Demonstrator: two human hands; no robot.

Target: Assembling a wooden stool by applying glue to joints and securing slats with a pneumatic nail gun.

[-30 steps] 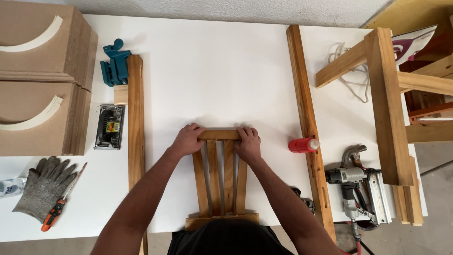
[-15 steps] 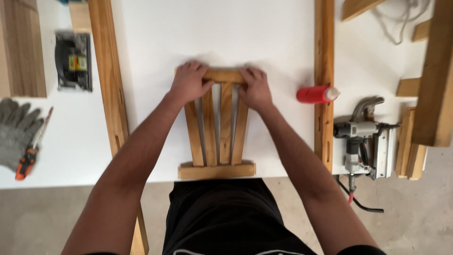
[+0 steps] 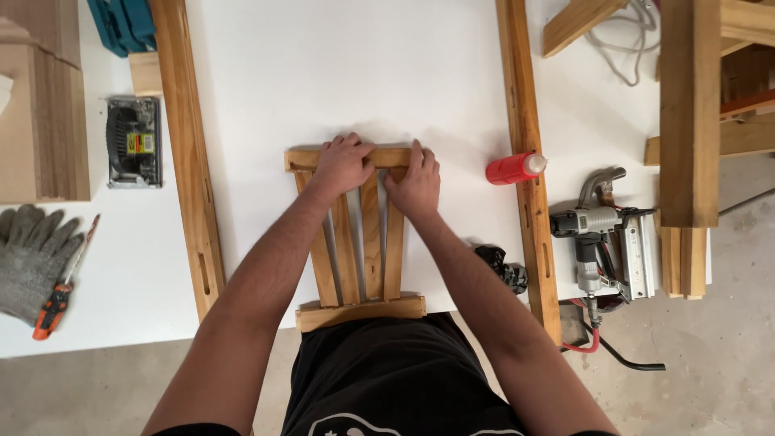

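Note:
A small wooden slatted frame (image 3: 355,250) lies flat on the white table (image 3: 339,73), its near rail at the table's front edge by my waist. It has several upright slats between two cross rails. My left hand (image 3: 343,165) presses down on the far cross rail, fingers curled over it. My right hand (image 3: 416,184) rests on the same rail's right end and the rightmost slat, fingers closed against the wood. A red glue bottle (image 3: 514,168) lies on its side just right of my right hand.
Long wooden rails lie left (image 3: 187,153) and right (image 3: 526,161) of the frame. A nail gun (image 3: 605,242) sits at the right edge. Grey gloves (image 3: 32,254), a screwdriver (image 3: 60,291), a sander (image 3: 133,141), stacked boards (image 3: 44,113) and a blue tool (image 3: 121,24) are on the left.
My view has tilted and shifted, so the frame now appears lower and left. Both hands have moved closer together along the far rail; the frame stays flat on the table.

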